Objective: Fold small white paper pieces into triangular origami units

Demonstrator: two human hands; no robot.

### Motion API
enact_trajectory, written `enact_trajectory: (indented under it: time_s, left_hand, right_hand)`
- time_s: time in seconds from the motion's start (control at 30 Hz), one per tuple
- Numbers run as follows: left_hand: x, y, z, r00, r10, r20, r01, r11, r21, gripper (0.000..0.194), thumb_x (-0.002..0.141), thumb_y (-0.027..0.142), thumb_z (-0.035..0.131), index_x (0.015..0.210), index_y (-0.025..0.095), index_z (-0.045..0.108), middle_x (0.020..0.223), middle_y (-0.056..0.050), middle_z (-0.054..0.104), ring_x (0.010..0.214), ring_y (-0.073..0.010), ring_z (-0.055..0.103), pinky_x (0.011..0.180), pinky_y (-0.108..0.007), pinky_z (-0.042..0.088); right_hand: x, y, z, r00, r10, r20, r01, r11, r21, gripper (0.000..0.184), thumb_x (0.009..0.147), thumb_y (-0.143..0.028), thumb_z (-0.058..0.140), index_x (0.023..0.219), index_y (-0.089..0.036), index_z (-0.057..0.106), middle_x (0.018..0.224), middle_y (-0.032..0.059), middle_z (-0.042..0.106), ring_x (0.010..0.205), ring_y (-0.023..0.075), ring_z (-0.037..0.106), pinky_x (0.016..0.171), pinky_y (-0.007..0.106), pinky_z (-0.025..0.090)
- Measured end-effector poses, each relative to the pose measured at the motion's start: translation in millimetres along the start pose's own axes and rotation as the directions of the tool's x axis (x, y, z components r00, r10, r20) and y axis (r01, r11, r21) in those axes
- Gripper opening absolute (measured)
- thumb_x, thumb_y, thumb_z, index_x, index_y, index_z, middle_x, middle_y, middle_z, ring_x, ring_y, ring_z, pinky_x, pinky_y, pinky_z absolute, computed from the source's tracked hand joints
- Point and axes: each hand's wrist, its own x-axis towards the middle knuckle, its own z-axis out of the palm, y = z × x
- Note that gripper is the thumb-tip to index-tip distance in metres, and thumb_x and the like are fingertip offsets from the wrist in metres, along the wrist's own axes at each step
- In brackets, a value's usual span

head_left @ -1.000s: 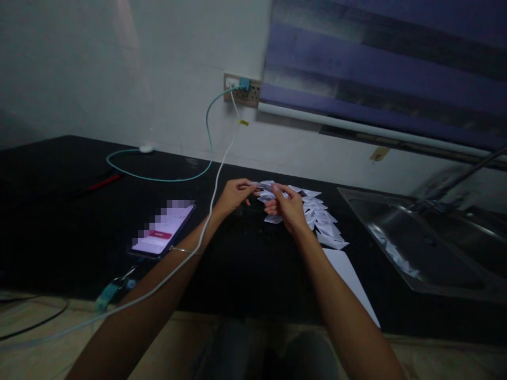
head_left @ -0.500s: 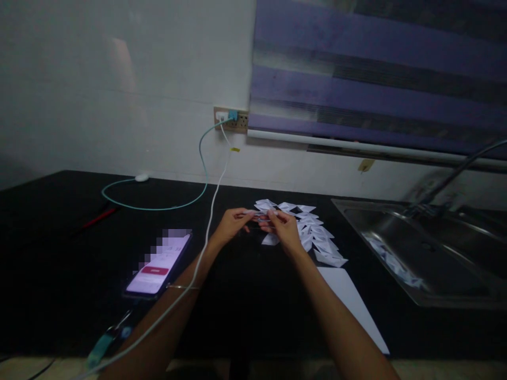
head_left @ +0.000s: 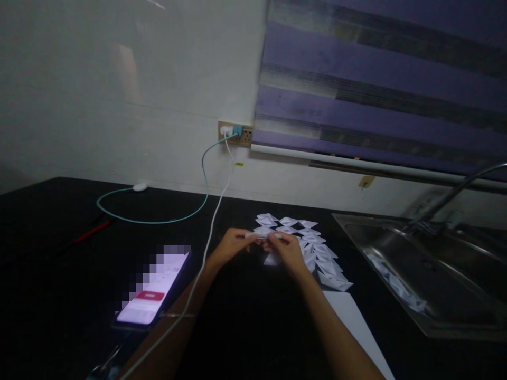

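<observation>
My left hand (head_left: 234,245) and my right hand (head_left: 288,250) meet above the black counter, each pinching an end of a small folded white paper (head_left: 261,235). Fingers hide part of the fold, so its exact shape is unclear. Just behind and to the right of my hands lie several folded paper boats (head_left: 327,258), in rows. One more white folded piece (head_left: 271,259) rests below my right hand. A stack of flat white paper (head_left: 354,322) lies partly under my right forearm.
A lit phone (head_left: 152,293) lies left of my left forearm, and a white cable (head_left: 209,232) runs over that arm. Farther left is a red pen-like object (head_left: 92,231). A steel sink (head_left: 412,285) is set into the counter (head_left: 245,327) at right, below a striped blind (head_left: 356,84).
The camera view has tilted upward, so the counter and hands sit lower. Both hands still hold the folded paper, their fingers shifted slightly along it.
</observation>
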Motion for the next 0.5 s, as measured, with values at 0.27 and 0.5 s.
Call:
enact_trajectory:
  time_s: [0.27,0.5]
  left_hand:
    - [-1.9,-2.5,-8.6,1.0,0.007,-0.03,-0.005,0.997,0.072,0.043,0.085,0.051,0.065,0.063,0.015,0.069,0.057,-0.001,0.062,0.055,-0.012,0.055,0.055,-0.022,0.037]
    - [-0.8,4.4,-3.2,0.994,0.0,-0.112,-0.002,1.0,-0.022,0.038,0.084,0.049,0.068,0.094,0.014,0.075,0.074,-0.006,0.073,0.057,-0.0123,0.059,0.056,-0.024,0.045]
  right_hand:
    - [-3.3,1.8,5.4,0.997,-0.015,-0.071,0.007,0.993,-0.114,0.04,0.072,-0.056,0.079,0.074,-0.016,0.077,0.068,0.0075,0.074,0.06,0.0216,0.07,0.063,0.036,0.06]
    - [-1.4,0.9,7.1,0.988,-0.07,-0.135,0.056,0.994,-0.098,0.034,0.071,-0.051,0.08,0.078,-0.018,0.075,0.066,0.0058,0.073,0.06,0.0228,0.07,0.063,0.036,0.059]
